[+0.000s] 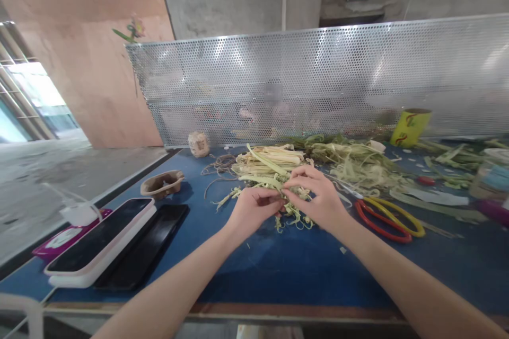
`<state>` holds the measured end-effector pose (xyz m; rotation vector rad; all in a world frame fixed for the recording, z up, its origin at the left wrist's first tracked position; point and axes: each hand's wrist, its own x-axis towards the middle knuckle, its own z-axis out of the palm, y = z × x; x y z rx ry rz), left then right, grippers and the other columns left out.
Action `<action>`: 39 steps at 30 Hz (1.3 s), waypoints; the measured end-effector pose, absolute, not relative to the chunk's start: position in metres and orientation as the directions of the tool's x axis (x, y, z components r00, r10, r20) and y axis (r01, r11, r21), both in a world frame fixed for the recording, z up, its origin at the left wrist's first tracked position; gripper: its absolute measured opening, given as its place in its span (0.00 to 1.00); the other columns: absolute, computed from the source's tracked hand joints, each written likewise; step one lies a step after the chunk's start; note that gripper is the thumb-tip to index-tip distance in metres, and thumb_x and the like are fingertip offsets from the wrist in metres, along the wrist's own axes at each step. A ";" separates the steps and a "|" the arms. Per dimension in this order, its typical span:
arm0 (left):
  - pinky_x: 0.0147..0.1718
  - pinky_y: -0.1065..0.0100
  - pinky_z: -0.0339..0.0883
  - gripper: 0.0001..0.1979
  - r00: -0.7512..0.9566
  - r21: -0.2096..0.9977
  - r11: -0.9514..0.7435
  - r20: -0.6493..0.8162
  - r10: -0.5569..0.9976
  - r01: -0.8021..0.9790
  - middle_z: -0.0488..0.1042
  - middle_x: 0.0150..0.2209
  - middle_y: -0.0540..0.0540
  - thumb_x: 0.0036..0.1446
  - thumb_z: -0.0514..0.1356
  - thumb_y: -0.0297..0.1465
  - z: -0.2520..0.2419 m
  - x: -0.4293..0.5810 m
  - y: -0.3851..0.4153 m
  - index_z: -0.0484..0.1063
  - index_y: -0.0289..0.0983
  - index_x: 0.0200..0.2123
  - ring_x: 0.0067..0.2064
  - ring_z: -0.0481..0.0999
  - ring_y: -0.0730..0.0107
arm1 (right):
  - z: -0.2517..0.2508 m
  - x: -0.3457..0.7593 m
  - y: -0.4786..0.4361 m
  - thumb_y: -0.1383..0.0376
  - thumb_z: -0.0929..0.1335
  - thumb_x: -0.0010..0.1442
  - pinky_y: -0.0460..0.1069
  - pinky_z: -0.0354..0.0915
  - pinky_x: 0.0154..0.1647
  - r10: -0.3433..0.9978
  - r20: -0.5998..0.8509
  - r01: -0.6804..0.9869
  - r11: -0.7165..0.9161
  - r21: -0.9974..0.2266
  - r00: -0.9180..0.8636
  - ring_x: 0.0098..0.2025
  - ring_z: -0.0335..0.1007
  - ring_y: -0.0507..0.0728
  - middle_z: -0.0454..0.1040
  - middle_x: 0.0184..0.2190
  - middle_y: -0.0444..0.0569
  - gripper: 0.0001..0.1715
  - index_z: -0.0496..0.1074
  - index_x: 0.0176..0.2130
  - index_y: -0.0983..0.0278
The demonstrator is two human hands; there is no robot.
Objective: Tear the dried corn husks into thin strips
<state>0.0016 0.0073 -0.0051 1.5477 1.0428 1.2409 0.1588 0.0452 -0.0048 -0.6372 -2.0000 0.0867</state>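
Observation:
Both hands meet over the middle of the blue table, fingertips almost touching. My left hand (256,206) is closed in a pinch on the near end of a pale green husk strip (260,180). From the other side, my right hand (316,193) pinches the same strip between thumb and fingers; the exact grip is partly hidden. Under and around the fingers lie curled, knotted husk pieces (296,217). Just beyond them rests a bundle of cream-coloured husk strips (274,156), with a coil of brown cord (220,164) to its left.
Scissors with red and yellow handles (384,233) lie right of my right hand. Behind them are a heap of dried green husks (358,164) and a yellow roll (411,127). At left sit a cardboard tray (162,184) and phones (103,235). A perforated metal panel (246,90) borders the back.

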 end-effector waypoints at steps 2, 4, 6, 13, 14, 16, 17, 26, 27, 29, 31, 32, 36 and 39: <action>0.25 0.74 0.64 0.04 0.146 0.965 -0.253 0.241 0.960 0.073 0.72 0.20 0.50 0.43 0.61 0.28 -0.005 0.003 0.007 0.76 0.35 0.24 0.22 0.68 0.75 | -0.006 0.157 0.046 0.69 0.65 0.50 0.49 0.60 0.36 0.550 0.782 0.340 0.825 -0.452 -0.293 0.34 0.63 0.53 0.66 0.30 0.47 0.02 0.67 0.27 0.62; 0.26 0.74 0.64 0.03 0.146 0.965 -0.253 0.240 0.960 0.074 0.72 0.20 0.49 0.42 0.62 0.28 -0.005 0.005 0.006 0.76 0.35 0.24 0.22 0.68 0.76 | -0.007 0.156 0.048 0.68 0.66 0.49 0.48 0.60 0.32 0.620 0.744 0.308 0.779 -0.547 -0.247 0.30 0.61 0.52 0.66 0.29 0.46 0.02 0.66 0.27 0.63; 0.26 0.74 0.64 0.03 0.166 0.962 -0.261 0.246 0.955 0.075 0.71 0.20 0.49 0.42 0.62 0.28 -0.005 0.006 0.006 0.75 0.35 0.23 0.22 0.68 0.75 | -0.007 0.156 0.050 0.66 0.67 0.49 0.47 0.60 0.30 0.661 0.710 0.305 0.747 -0.591 -0.242 0.28 0.59 0.51 0.66 0.27 0.45 0.03 0.66 0.27 0.63; 0.26 0.74 0.64 0.02 0.189 0.979 -0.204 0.195 0.962 0.030 0.70 0.20 0.51 0.42 0.63 0.28 -0.001 0.005 0.003 0.75 0.35 0.22 0.22 0.68 0.77 | 0.000 0.159 0.049 0.60 0.69 0.46 0.46 0.59 0.26 0.768 0.565 0.269 0.637 -0.722 -0.304 0.25 0.60 0.50 0.64 0.20 0.41 0.10 0.69 0.30 0.63; 0.26 0.74 0.64 0.02 0.194 0.982 -0.189 0.183 0.964 0.017 0.70 0.20 0.51 0.41 0.63 0.28 -0.001 0.005 0.002 0.75 0.34 0.22 0.21 0.68 0.77 | 0.000 0.159 0.048 0.60 0.69 0.46 0.47 0.60 0.26 0.772 0.557 0.261 0.630 -0.731 -0.304 0.25 0.61 0.51 0.65 0.21 0.42 0.11 0.70 0.30 0.63; 0.26 0.73 0.64 0.03 0.205 0.986 -0.164 0.163 0.965 -0.012 0.70 0.20 0.51 0.41 0.63 0.28 0.000 0.005 0.002 0.75 0.34 0.23 0.21 0.69 0.77 | 0.001 0.159 0.046 0.59 0.68 0.47 0.47 0.61 0.27 0.780 0.547 0.252 0.620 -0.743 -0.305 0.25 0.63 0.52 0.68 0.22 0.43 0.11 0.71 0.30 0.63; 0.26 0.73 0.64 0.04 0.211 0.988 -0.152 0.155 0.965 -0.030 0.70 0.20 0.51 0.41 0.63 0.29 0.000 0.005 0.002 0.75 0.33 0.23 0.21 0.69 0.77 | 0.001 0.159 0.046 0.58 0.68 0.48 0.47 0.61 0.27 0.782 0.542 0.248 0.616 -0.747 -0.308 0.26 0.64 0.52 0.70 0.23 0.44 0.11 0.72 0.30 0.63; 0.26 0.71 0.64 0.08 0.247 0.986 -0.058 0.096 0.964 -0.158 0.70 0.22 0.49 0.41 0.64 0.32 -0.007 0.001 0.008 0.74 0.31 0.25 0.21 0.68 0.77 | 0.002 0.162 0.048 0.59 0.67 0.50 0.50 0.64 0.34 0.808 0.446 0.121 0.524 -0.843 -0.386 0.33 0.69 0.56 0.75 0.29 0.46 0.11 0.76 0.31 0.61; 0.26 0.71 0.65 0.09 0.248 0.986 -0.062 0.099 0.964 -0.152 0.70 0.23 0.49 0.41 0.64 0.32 -0.007 0.001 0.008 0.74 0.31 0.26 0.21 0.68 0.77 | 0.001 0.162 0.049 0.58 0.67 0.50 0.50 0.64 0.35 0.822 0.402 0.085 0.471 -0.878 -0.404 0.33 0.70 0.56 0.76 0.28 0.46 0.11 0.76 0.31 0.61; 0.27 0.70 0.65 0.10 0.246 0.986 -0.069 0.105 0.964 -0.150 0.70 0.23 0.49 0.41 0.64 0.32 -0.008 0.002 0.008 0.75 0.32 0.27 0.22 0.68 0.77 | -0.002 0.161 0.051 0.58 0.68 0.48 0.50 0.64 0.38 0.839 0.343 -0.008 0.375 -0.927 -0.421 0.34 0.71 0.56 0.76 0.27 0.45 0.11 0.76 0.31 0.60; 0.27 0.70 0.66 0.10 0.247 0.987 -0.070 0.104 0.963 -0.146 0.70 0.23 0.49 0.41 0.64 0.33 -0.008 0.002 0.008 0.75 0.32 0.26 0.22 0.68 0.78 | -0.007 0.159 0.052 0.59 0.69 0.47 0.51 0.64 0.40 0.849 0.330 -0.109 0.314 -0.943 -0.413 0.34 0.71 0.55 0.76 0.27 0.46 0.10 0.76 0.31 0.61; 0.27 0.70 0.66 0.09 0.250 0.988 -0.069 0.103 0.963 -0.140 0.70 0.23 0.49 0.41 0.64 0.33 -0.008 0.002 0.008 0.75 0.32 0.26 0.22 0.68 0.78 | -0.009 0.158 0.053 0.59 0.69 0.47 0.51 0.64 0.39 0.856 0.329 -0.154 0.292 -0.944 -0.399 0.34 0.71 0.55 0.76 0.27 0.46 0.10 0.76 0.31 0.61; 0.26 0.72 0.65 0.10 0.254 0.990 -0.110 0.129 0.959 -0.088 0.71 0.24 0.49 0.42 0.63 0.32 -0.006 0.004 0.006 0.75 0.33 0.29 0.20 0.68 0.78 | -0.016 0.155 0.055 0.61 0.72 0.41 0.50 0.65 0.34 0.894 0.336 -0.208 0.283 -0.936 -0.297 0.30 0.69 0.54 0.75 0.27 0.47 0.12 0.76 0.29 0.62; 0.25 0.73 0.65 0.11 0.226 0.988 -0.143 0.153 0.962 -0.060 0.71 0.23 0.50 0.43 0.63 0.31 -0.003 0.005 0.005 0.75 0.34 0.33 0.20 0.68 0.79 | -0.015 0.155 0.053 0.60 0.72 0.41 0.48 0.63 0.29 0.906 0.367 -0.055 0.363 -0.930 -0.211 0.26 0.66 0.52 0.74 0.26 0.46 0.13 0.75 0.30 0.64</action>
